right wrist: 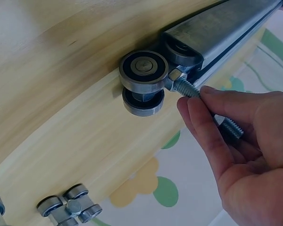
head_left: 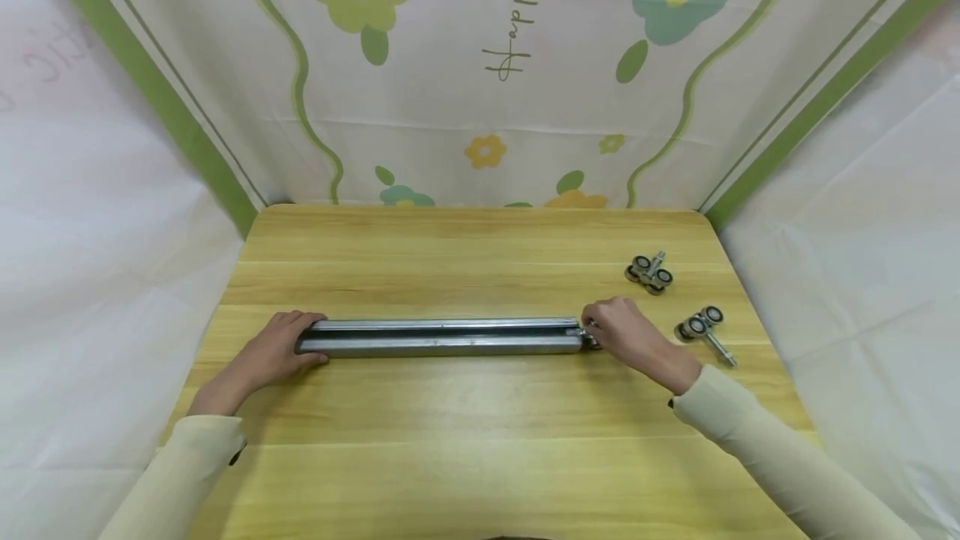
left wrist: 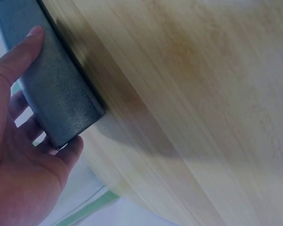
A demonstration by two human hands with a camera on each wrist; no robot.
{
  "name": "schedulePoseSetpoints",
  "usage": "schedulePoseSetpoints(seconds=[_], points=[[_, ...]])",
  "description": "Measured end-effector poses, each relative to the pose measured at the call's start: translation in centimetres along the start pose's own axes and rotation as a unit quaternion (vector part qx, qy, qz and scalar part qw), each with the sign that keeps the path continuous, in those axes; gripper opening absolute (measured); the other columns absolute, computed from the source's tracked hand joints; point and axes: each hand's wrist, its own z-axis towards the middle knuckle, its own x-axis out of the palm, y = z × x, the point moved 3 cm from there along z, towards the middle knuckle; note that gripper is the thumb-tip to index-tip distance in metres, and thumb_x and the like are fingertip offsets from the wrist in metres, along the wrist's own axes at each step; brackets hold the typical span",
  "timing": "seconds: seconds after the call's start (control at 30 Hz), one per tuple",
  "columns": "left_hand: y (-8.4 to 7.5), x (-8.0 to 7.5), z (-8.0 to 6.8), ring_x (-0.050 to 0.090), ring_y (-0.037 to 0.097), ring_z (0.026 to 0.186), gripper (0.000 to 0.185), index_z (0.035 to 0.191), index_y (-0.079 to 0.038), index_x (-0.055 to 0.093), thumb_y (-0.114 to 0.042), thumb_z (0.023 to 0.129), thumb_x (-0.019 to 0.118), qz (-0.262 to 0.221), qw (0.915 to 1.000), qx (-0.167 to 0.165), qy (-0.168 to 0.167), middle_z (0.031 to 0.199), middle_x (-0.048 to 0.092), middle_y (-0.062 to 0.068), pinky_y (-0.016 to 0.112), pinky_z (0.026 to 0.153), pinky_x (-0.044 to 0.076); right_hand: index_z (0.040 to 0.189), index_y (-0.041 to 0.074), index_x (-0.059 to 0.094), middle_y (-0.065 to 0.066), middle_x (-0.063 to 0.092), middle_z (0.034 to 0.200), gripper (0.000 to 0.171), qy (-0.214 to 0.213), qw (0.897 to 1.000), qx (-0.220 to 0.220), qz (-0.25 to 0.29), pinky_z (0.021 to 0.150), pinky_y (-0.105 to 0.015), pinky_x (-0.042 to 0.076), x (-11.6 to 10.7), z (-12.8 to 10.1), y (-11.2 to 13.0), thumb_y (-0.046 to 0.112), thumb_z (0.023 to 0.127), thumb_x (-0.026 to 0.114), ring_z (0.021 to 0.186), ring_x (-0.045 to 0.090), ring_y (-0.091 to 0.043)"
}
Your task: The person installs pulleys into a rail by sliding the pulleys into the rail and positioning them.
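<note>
Evidently partway in: a steel trolley with round, black-faced wheels (right wrist: 144, 70) at the mouth of a long silver-grey slotted metal rail (head_left: 450, 348)

The rail lies crosswise on the pale yellow wood-grained table (head_left: 450, 423); the left hand (head_left: 276, 348) grips its left end, thumb along the near side and the other fingers round the far side; the right hand (head_left: 626, 336) pinches the trolley's threaded silver bolt (right wrist: 186, 88) between narrowed fingers and thumb, at the rail's right end; one wheel sits partly within that mouth, while a pair of wheels stands outside.

The step in hand looks to be feeding the trolley into the rail; the next move would call for lining the outer wheels up with the mouth, the bolt with the slot, then a gentle push against the left hand's hold; two similar wheeled steel trolleys, one far (head_left: 649, 275) and one nearer (head_left: 697, 325), lie apart from the rail to the right, untouched.
</note>
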Motion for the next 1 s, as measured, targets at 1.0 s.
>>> schedulePoseSetpoints(seconds=[1.0], points=[[-0.3, -0.3, 0.0, 0.056, 0.052, 0.119, 0.067, 0.137, 0.005, 0.061, -0.028, 0.086, 0.09, -0.012, 0.9999, 0.004, 0.003, 0.128, 0.065, 0.03, 0.066, 0.099, 0.047, 0.094, -0.001, 0.08, -0.013, 0.079, 0.088, 0.011, 0.0, 1.0, -0.027, -0.013, 0.061, -0.027, 0.06, 0.2, 1.5, 2.4, -0.01, 0.089, 0.075, 0.065, 0.067, -0.009]])
